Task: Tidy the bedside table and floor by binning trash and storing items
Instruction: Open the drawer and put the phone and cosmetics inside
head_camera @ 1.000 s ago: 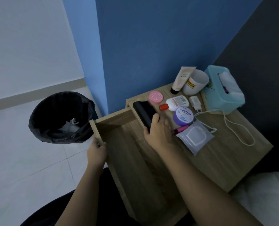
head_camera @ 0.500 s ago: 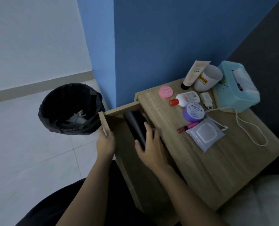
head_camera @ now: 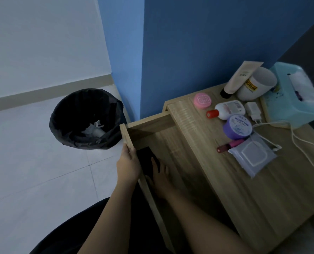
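Left hand [head_camera: 128, 163] curls round the drawer [head_camera: 127, 133] front, steadying it. Right hand [head_camera: 160, 177] is inside, fingers stretched along the black phone [head_camera: 145, 155] at the drawer's front-left corner (pinching or only resting: cannot tell, too dim). Best to lay the phone flat and draw the fingers clear before closing.

Count on the table top [head_camera: 244, 189], one each: tube [head_camera: 242, 77], cup [head_camera: 257, 85], tissue box [head_camera: 288, 107], pink tin [head_camera: 202, 100], bottle [head_camera: 229, 110], purple jar [head_camera: 238, 127], charger [head_camera: 253, 111], lipstick [head_camera: 229, 145], pouch [head_camera: 253, 156]. One bin [head_camera: 57, 125].

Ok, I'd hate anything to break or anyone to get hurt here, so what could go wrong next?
1. The right hand rests on the black phone inside the open drawer while the left hand grips its front. Pushing it shut now could pinch the fingers.
2. The white cable loops loose across the table. An arm reaching for the next things might snag it and drag the charger.
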